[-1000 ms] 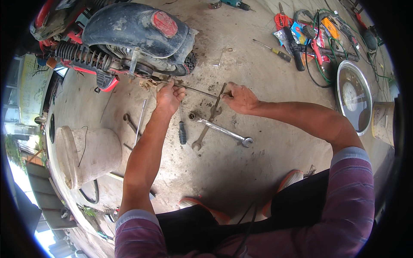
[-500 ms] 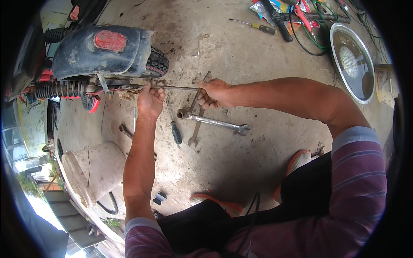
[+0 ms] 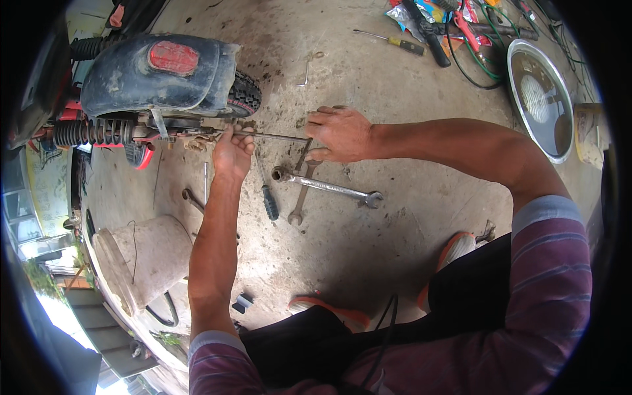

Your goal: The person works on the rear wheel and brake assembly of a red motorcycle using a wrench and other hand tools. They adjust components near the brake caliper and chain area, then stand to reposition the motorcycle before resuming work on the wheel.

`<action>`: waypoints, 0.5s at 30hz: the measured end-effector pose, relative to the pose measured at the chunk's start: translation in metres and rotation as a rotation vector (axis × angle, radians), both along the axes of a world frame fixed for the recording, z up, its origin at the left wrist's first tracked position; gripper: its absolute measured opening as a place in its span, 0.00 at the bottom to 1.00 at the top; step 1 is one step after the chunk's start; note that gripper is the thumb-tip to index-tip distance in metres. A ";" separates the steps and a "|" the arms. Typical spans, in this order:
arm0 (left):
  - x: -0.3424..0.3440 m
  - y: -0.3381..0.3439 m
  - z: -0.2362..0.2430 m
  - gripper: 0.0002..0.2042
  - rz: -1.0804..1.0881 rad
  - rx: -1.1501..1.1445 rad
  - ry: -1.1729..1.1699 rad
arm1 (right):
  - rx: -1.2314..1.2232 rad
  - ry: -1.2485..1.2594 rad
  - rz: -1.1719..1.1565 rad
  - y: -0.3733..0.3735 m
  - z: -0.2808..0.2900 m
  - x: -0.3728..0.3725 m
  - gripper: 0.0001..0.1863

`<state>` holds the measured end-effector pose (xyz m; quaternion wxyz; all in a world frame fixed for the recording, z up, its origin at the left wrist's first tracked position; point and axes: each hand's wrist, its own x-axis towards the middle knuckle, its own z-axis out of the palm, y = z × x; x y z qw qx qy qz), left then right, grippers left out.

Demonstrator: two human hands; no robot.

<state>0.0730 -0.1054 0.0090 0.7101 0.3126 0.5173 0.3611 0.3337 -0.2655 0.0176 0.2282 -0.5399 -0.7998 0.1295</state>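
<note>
Hands well apart, a thin metal rod running between them. My left hand is pinched on the rod at its wheel end, thumb up, fingers curled. My right hand is at the far end, palm down, fingers bent beside the crossbar; cannot tell whether they grip it. The rod lies nearly level across the view, its inner end beside the axle area below the tyre; the exact contact there is hidden.

Above my left hand: muddy black fender, red lamp on it. Coil spring to the left.

On the concrete under the rod: a shiny wrench lying across a dull wrench; a dark-handled screwdriver just left of them. Hex key farther out, beyond the rod. Yellow-handled screwdriver at upper right, near a heap of packets and cables. Dirty white bucket left of my left forearm. Round basin far right.
</note>
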 end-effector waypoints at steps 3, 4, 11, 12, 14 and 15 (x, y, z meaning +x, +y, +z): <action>-0.009 0.003 -0.002 0.12 -0.009 -0.008 -0.051 | -0.375 0.449 -0.088 0.002 -0.003 -0.007 0.22; -0.008 0.003 -0.001 0.12 0.001 -0.015 -0.062 | -0.698 0.784 -0.205 0.005 -0.006 -0.012 0.22; 0.000 0.002 0.003 0.13 0.012 -0.021 -0.030 | -1.125 1.147 -0.420 0.009 -0.010 -0.020 0.23; 0.000 0.002 0.003 0.12 0.024 -0.026 0.003 | -0.925 0.898 -0.415 0.011 -0.016 -0.018 0.22; 0.001 0.001 0.002 0.12 0.003 -0.012 0.015 | -0.524 0.404 -0.393 0.012 -0.024 -0.014 0.21; 0.002 0.001 0.002 0.12 -0.009 -0.004 0.020 | -0.438 0.319 -0.376 0.007 -0.028 -0.009 0.21</action>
